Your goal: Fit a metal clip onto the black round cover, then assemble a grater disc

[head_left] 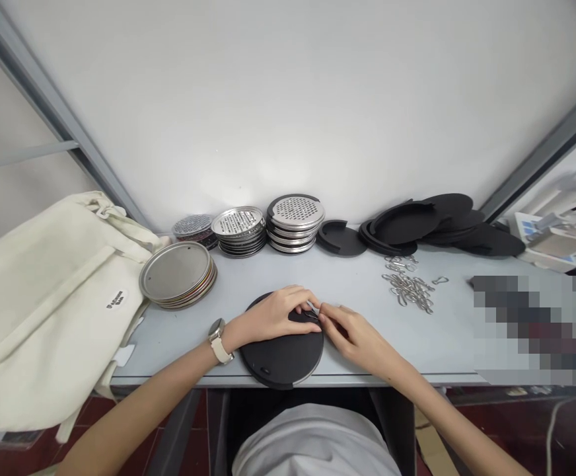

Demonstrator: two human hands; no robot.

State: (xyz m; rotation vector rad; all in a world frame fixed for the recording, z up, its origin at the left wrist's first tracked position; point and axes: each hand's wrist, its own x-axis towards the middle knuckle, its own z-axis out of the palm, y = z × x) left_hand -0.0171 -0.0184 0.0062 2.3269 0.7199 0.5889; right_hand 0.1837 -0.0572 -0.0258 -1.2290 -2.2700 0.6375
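Grey tabletop [352, 277]; left hand [281, 314], fingers apart on black disc [283, 357]; right hand [360, 332] pinching small loop [312, 315], partly hidden

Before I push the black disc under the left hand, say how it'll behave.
The black disc is probably stiff: its outline looks evenly round. Broad and flat, it should slide, not roll. Its near rim shows past the table edge, so it might tip that way.

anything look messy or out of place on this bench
Two things: the black discs at the back right lie in a slumped, overlapping heap, unlike the neat metal stacks, and one metal clip sits apart from the loose clip pile.
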